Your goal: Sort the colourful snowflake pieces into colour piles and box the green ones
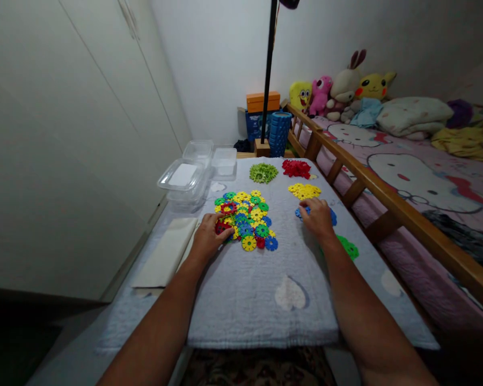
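A mixed pile of plastic snowflake discs (245, 219) in yellow, green, blue and red lies mid-table. My left hand (208, 233) rests at the pile's left edge, thumb and fingers apart around some red pieces (222, 229). To the right, my right hand (317, 215) is over a group of blue discs (333, 216), its fingers bent down and drawn together; what is between the fingertips is hidden. Green discs (348, 247) lie partly behind my right forearm. Sorted yellow discs (305, 191), red pieces (297, 169) and light green pieces (263, 172) lie farther back.
Clear plastic containers (181, 176) stand at the back left, near a folded beige cloth (167, 252). A grey cloth (245, 300) with pale hearts covers the table. A wooden bed rail (370, 198) runs along the right, and a black pole (268, 75) rises behind.
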{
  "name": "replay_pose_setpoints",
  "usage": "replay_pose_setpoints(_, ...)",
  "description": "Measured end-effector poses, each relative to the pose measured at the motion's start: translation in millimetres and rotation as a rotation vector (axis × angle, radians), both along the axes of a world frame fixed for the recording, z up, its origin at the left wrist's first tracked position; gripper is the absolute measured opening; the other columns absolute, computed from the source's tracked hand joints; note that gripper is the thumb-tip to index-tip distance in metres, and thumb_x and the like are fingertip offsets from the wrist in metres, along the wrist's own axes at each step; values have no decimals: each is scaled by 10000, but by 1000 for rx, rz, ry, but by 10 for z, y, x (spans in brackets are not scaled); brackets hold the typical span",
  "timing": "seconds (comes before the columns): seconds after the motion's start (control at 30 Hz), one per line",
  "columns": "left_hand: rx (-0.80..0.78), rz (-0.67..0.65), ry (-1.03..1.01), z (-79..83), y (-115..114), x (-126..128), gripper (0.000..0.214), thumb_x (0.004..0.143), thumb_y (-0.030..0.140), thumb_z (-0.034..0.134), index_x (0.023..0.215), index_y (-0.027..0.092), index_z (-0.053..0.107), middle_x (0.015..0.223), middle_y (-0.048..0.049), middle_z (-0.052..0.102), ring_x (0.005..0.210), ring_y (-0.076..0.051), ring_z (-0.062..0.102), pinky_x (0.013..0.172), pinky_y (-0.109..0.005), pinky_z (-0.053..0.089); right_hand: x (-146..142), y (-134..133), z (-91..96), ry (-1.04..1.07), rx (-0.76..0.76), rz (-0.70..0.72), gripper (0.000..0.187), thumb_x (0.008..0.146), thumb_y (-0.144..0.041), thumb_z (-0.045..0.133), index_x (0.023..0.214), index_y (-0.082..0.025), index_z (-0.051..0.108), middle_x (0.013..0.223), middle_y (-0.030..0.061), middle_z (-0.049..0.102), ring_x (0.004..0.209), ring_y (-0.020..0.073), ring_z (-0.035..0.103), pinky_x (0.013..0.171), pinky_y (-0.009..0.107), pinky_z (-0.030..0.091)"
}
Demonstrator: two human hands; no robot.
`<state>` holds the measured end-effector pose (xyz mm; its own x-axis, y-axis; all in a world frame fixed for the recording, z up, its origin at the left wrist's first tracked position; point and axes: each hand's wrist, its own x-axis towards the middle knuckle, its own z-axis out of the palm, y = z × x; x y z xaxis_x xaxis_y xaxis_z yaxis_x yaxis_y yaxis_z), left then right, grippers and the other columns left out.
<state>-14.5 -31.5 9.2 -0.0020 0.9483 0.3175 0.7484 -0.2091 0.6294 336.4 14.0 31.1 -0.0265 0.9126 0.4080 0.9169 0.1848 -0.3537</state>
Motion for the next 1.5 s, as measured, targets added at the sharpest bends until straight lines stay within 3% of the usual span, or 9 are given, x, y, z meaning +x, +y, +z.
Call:
replay_pose_setpoints(0.13,6,-21,-86,-21,20,-2,375,797,375,750,1130,220,674,1107,-70,612,1088,-243,623,985,-409,531,-461,-83,-83,62,-18,318,111,885,-221,591,916,-204,697,987,92,721,976,254,590,941,397,405)
replay_pose_setpoints(0.27,-29,-26,-212,-56,38,-17,391,790,338,740,1154,220,662,1158,-80,599,1062,-232,639,920,-410,573,-734,-162,-204,69,-83,464,174,861,-197,623,1011,-205,710,1031,95,694,1003,252,564,926,388,413)
replay_pose_setpoints(0.37,-52,-51,-320,-90,53,-18,370,797,265,684,1162,215,646,1205,-90,592,1052,-218,652,881,-394,597,-797,-183,-253,45,-105,490,254,850,-217,651,1098,-203,702,1082,109,658,1034,260,543,936,394,414)
replay_pose_setpoints(0.53,-48,-52,-403,-114,64,2,400,794,116,532,1171,205,632,1217,-90,591,1025,-189,670,894,-381,604,-786,-178,-264,35,-133,526,125,854,-213,644,966,-195,697,1049,103,632,1027,255,532,945,397,404)
replay_pose_setpoints(0.7,21,13,-300,-92,61,-2,374,795,77,523,1118,213,654,1149,-71,633,1075,-213,647,978,-417,568,-763,-173,-234,133,-157,534,22,841,-196,629,860,-204,636,952,72,629,965,233,543,902,370,411)
replay_pose_setpoints(0.83,42,29,-209,-49,45,-4,305,820,96,530,1076,204,657,1101,-67,643,1077,-218,633,995,-405,541,-755,-177,-194,275,-197,513,45,792,-219,644,812,-205,605,883,42,631,902,205,561,857,337,418)
replay_pose_setpoints(1.03,74,58,-33,-22,44,-9,251,810,133,580,1035,206,667,1084,-77,640,1092,-256,601,1039,-451,480,-746,-183,-165,586,-373,415,127,749,-331,614,744,-212,570,696,-26,565,657,145,511,635,275,402)
replay_pose_setpoints(1.23,87,36,-16,-79,72,-35,225,818,185,600,1031,201,670,1075,-85,632,1098,-264,594,1029,-443,479,-486,-135,55,712,-377,325,221,699,-419,672,729,-210,606,663,-16,590,630,147,525,611,278,397)
replay_pose_setpoints(1.5,88,4,15,-76,78,-21,232,826,225,604,1041,188,683,1067,-98,631,1073,-279,598,1010,-460,482,435,-289,396,537,-430,167,269,676,-442,675,766,-189,693,741,23,684,696,171,591,677,289,445)
